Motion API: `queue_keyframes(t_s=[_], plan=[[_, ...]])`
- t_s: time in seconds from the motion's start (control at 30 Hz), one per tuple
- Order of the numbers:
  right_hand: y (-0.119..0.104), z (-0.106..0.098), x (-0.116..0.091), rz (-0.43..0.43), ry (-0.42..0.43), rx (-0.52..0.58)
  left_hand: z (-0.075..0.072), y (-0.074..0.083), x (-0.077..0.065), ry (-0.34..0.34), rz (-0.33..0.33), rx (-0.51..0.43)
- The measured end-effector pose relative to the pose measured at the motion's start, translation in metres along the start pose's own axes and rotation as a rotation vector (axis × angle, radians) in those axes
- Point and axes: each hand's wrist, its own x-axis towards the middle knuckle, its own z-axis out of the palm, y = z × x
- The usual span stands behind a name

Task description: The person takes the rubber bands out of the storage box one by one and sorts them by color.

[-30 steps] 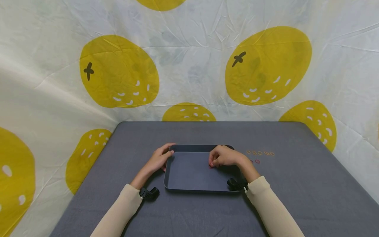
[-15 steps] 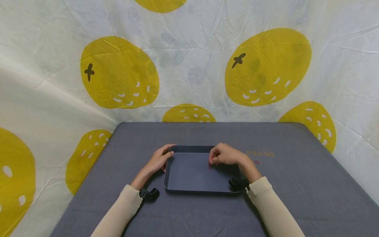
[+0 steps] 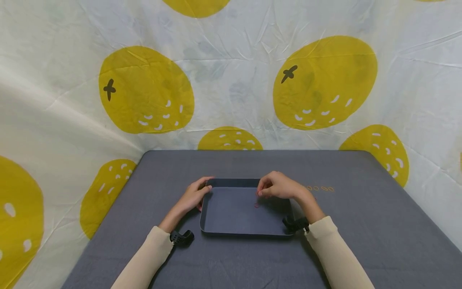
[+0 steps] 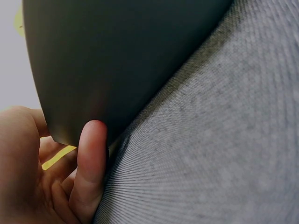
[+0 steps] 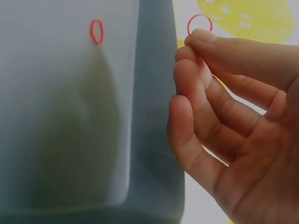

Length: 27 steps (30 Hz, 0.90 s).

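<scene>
A dark grey tray (image 3: 231, 214) lies on the table. At its left side my left hand (image 3: 191, 196) grips the wall, thumb over the rim and other fingers outside. In the left wrist view, fingers (image 4: 92, 154) press the tray's outer wall. Above the tray's right half, my right hand (image 3: 279, 185) pinches a red rubber band (image 5: 200, 15) between thumb and index finger; the band stands up from the fingertips. Another red rubber band (image 3: 256, 205) lies on the tray floor, below and slightly left of that hand.
A row of orange rubber bands (image 3: 327, 188) lies on the grey table cloth (image 3: 238, 261) right of the tray, partly covered by my right forearm. A white curtain with yellow fruit shapes (image 3: 326, 80) hangs behind the table.
My right hand has lifted off the tray floor and shifted slightly right. The red band on the floor now shows apart from the fingers. My left hand stays at the tray.
</scene>
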Motion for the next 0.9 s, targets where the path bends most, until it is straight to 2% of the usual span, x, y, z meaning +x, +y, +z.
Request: queue_keyframes(t_s=[0.6,0.9], plan=[[-0.004,-0.013,-0.015,0.005,0.038,-0.025,0.002,-0.001,0.001,0.003,-0.004,-0.015],[0.01,-0.028,-0.034,0.036,0.056,0.017,0.002,0.002,0.003,0.014,-0.008,-0.017]])
